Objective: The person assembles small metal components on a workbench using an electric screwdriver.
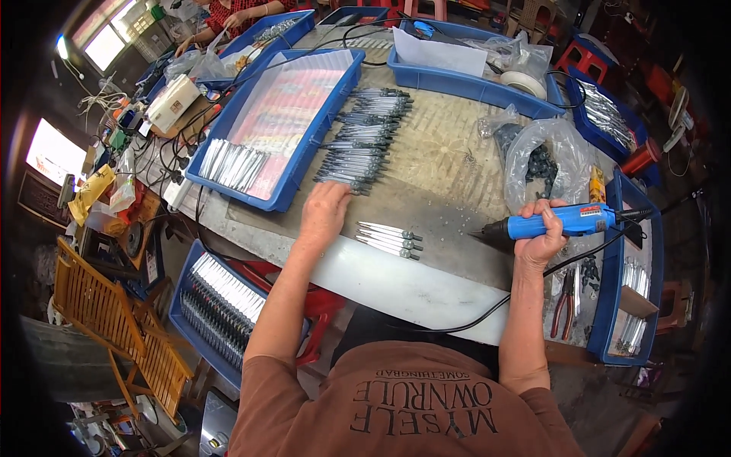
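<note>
My right hand (pixel 542 232) is wrapped round a blue electric screwdriver (pixel 563 222), its dark tip pointing left over the table. My left hand (pixel 326 212) is at the near end of a long row of slim silver pen-shaped pieces with dark ends (pixel 364 137). Its bent fingers close on the nearest pen-shaped piece (pixel 343 181), which the fingers partly cover. Between my hands, several white-and-silver pieces with grey ends (pixel 388 239) lie side by side near the table's white front edge (pixel 396 286).
A blue tray (pixel 285 194) with silver pieces stands left, another (pixel 476 87) at the back. A clear bag of black parts (pixel 552 156), pliers (pixel 563 305) and a blue bin (pixel 609 305) are right. A loaded tray (pixel 183 305) sits lower left. Far left, another person's hands (pixel 237 19) work.
</note>
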The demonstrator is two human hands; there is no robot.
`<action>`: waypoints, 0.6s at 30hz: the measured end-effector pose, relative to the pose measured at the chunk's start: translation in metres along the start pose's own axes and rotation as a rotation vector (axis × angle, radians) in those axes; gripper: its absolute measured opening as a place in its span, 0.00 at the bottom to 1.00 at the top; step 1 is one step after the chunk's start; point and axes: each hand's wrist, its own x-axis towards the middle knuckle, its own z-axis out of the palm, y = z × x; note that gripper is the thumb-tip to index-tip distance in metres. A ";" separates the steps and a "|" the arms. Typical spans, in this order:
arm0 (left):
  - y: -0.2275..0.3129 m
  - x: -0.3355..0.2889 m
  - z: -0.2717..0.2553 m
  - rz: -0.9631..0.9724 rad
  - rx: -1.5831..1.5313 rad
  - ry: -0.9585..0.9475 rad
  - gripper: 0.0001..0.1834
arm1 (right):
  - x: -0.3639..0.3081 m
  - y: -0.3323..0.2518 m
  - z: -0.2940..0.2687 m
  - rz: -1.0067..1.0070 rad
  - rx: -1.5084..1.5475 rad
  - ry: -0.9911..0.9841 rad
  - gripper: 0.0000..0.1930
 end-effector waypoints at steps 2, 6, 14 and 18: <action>-0.010 0.002 -0.001 0.008 0.094 0.033 0.08 | 0.000 0.002 0.001 0.007 -0.021 -0.022 0.13; -0.016 0.008 -0.002 0.079 0.180 -0.016 0.12 | 0.001 0.002 0.003 -0.001 0.020 0.028 0.16; -0.019 0.017 -0.003 0.104 0.227 -0.126 0.13 | 0.002 0.002 0.002 0.000 0.016 0.047 0.16; -0.021 0.020 -0.007 0.128 0.184 -0.145 0.11 | 0.001 0.003 -0.001 0.020 -0.009 0.042 0.15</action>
